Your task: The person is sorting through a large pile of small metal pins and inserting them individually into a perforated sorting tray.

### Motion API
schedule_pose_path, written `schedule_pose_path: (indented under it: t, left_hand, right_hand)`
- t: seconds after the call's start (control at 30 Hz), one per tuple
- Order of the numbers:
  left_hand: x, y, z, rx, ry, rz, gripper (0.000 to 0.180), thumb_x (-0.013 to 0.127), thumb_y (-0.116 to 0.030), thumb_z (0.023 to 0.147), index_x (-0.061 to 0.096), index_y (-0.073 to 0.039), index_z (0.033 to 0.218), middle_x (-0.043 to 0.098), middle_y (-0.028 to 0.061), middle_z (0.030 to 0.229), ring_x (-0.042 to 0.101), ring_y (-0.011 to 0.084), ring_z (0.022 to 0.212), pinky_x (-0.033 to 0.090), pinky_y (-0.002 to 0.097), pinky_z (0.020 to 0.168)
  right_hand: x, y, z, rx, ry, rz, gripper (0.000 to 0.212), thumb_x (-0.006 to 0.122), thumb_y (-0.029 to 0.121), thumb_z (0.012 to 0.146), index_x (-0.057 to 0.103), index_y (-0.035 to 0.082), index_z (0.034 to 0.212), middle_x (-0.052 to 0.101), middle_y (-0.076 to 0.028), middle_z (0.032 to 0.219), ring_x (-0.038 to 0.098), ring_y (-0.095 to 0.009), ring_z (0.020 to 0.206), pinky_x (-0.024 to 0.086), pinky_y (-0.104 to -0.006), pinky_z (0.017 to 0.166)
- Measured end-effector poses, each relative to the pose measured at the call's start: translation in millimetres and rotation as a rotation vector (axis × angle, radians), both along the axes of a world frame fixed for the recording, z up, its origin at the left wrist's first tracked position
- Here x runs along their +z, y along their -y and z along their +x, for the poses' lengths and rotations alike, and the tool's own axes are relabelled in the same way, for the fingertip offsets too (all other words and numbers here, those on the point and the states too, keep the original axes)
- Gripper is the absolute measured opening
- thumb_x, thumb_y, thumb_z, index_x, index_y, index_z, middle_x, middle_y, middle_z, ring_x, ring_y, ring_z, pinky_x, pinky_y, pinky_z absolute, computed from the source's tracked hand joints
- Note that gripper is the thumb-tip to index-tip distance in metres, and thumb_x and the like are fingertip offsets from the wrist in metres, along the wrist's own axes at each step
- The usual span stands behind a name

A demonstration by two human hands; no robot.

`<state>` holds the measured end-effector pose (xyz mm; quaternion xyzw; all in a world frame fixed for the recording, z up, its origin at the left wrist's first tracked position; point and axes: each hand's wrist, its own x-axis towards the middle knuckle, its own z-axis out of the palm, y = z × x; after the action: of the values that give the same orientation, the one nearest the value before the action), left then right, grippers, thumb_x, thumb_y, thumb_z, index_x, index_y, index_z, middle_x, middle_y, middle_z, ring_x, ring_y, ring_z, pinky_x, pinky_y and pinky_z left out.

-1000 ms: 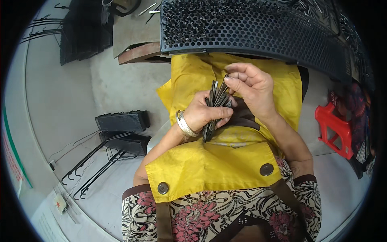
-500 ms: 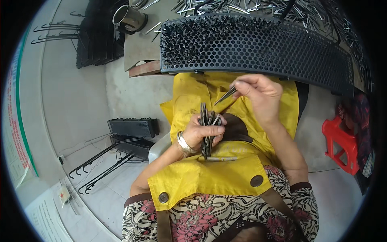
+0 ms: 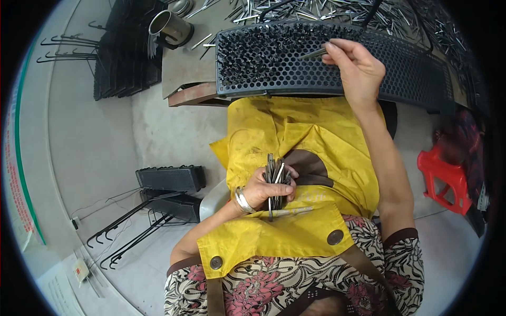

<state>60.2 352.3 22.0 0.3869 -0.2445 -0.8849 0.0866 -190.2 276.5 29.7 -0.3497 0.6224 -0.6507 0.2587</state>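
Against pale floor [image 3: 174, 129], just off centre, grips a strip bundle [image 3: 275, 171] in the left hand [image 3: 257, 194], closed round it above the yellow apron [image 3: 250, 126]. At one o'clock, pinches one or more strips [image 3: 314, 54] in the right hand [image 3: 362, 67] over the black rack [image 3: 319, 80]; cannot tell whether touching it. Shows black pieces [image 3: 255, 52] standing in the rack, thickest toward its nine o'clock end. Beyond, takes in loose strips [image 3: 295, 13] at one, a cup [image 3: 180, 32] at eleven, a red stool [image 3: 448, 171] at three, other racks [image 3: 168, 179] toward nine.
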Motion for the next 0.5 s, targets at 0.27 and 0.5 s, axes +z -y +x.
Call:
schedule_pose_path:
  t: [0.27,0.5]
  left_hand:
    - [-3,1,5,-0.085,-0.094,-0.152,0.026,0.067,0.001,0.071,0.051,0.002,0.092,0.059,0.0094,0.070,0.057,0.0187,0.061,0.047,0.0297,0.059]
    - [-1,15,-5,-0.047,-0.089,-0.100,0.018,0.062,0.003,0.073,0.052,0.001,0.088,0.055,0.0078,0.064,0.052,0.0160,0.049,0.043,0.0285,0.047]
  right_hand:
    - [-3,22,11,0.071,-0.100,-0.086,0.013,0.062,0.002,0.079,0.063,-0.003,0.091,0.064,-0.005,0.077,0.061,-0.009,0.067,0.050,-0.0196,0.062]
    - [-1,31,7,0.111,-0.796,-0.302,0.010,0.063,0.000,0.075,0.064,-0.001,0.085,0.065,-0.008,0.076,0.062,-0.013,0.065,0.049,-0.0213,0.060]
